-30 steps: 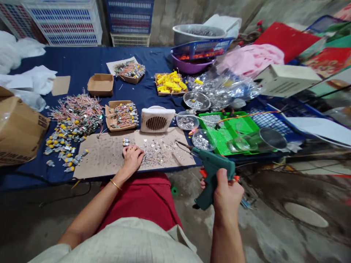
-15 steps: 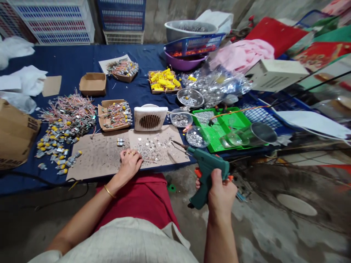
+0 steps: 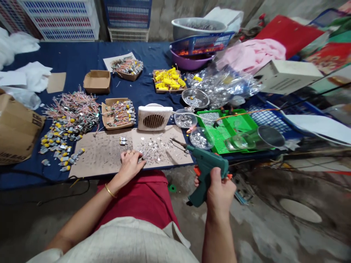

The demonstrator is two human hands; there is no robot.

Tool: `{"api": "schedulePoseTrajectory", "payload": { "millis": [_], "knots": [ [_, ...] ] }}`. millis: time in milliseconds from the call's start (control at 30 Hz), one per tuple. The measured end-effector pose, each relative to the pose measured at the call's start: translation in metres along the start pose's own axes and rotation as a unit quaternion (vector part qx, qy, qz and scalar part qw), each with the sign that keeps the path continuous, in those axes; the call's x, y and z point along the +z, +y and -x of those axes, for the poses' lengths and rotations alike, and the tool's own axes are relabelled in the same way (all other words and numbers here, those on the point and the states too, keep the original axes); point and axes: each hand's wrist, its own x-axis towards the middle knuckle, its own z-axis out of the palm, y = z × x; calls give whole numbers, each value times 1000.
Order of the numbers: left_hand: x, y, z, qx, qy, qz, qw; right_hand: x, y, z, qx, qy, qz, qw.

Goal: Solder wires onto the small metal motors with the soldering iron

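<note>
My right hand (image 3: 221, 190) is wrapped round the grip of a dark green soldering gun (image 3: 210, 164). The gun's thin tip points up and left over the cardboard sheet (image 3: 90, 155). At the sheet's front edge rests my left hand (image 3: 131, 164), palm down, its fingers curled and the thumb close to the fingertips. Something small and dark shows at those fingertips, too small to name. Just beyond the left hand lie two small motors (image 3: 123, 141) side by side. Small metal bits (image 3: 156, 148) are scattered over the sheet between the two hands.
A small white fan (image 3: 154, 118) stands behind the sheet. Left of it are a box of wired motors (image 3: 119, 113) and a heap of wired motors (image 3: 72, 109). Bowls of metal parts (image 3: 201, 138) and a green tray (image 3: 219, 146) sit on the right. Yellow parts (image 3: 169, 78) fill a box behind.
The camera view has shifted slightly, so the table's things appear farther right. My left fingers and thumb have shifted a little at the sheet. My right hand keeps hold of the soldering gun.
</note>
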Motion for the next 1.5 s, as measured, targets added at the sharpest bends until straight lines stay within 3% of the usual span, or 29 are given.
{"api": "schedulePoseTrajectory", "payload": {
  "millis": [133, 500, 567, 667, 800, 900, 1067, 1233, 1500],
  "knots": [
    [8, 2, 2, 18, 22, -50, 998, -4, -2, 2, -4, 4, 5, 1000],
    [3, 18, 4, 54, 111, -8, 992, -5, -7, 3, 0, 10, 11, 1000],
    [-3, 13, 8, 51, 122, -8, 991, -6, -8, 3, 0, 10, 9, 1000],
    [-20, -12, 20, 33, 131, -28, 990, -8, -8, 2, 4, 17, 0, 1000],
    [-47, -56, 39, 6, 93, -69, 993, 1, -5, -2, 9, 25, 9, 1000],
    [-54, -70, 42, -16, 47, -56, 997, 16, -4, -5, 1, -8, 12, 1000],
    [-44, -59, 15, -70, 36, 3, 997, 39, -5, 2, 2, -57, 21, 998],
    [-37, -53, -11, -97, 24, 7, 995, 47, -10, 16, 15, -65, 34, 997],
    [-36, -54, -15, -94, -23, -7, 995, 49, -8, 14, 19, -110, 24, 993]
  ]
}}
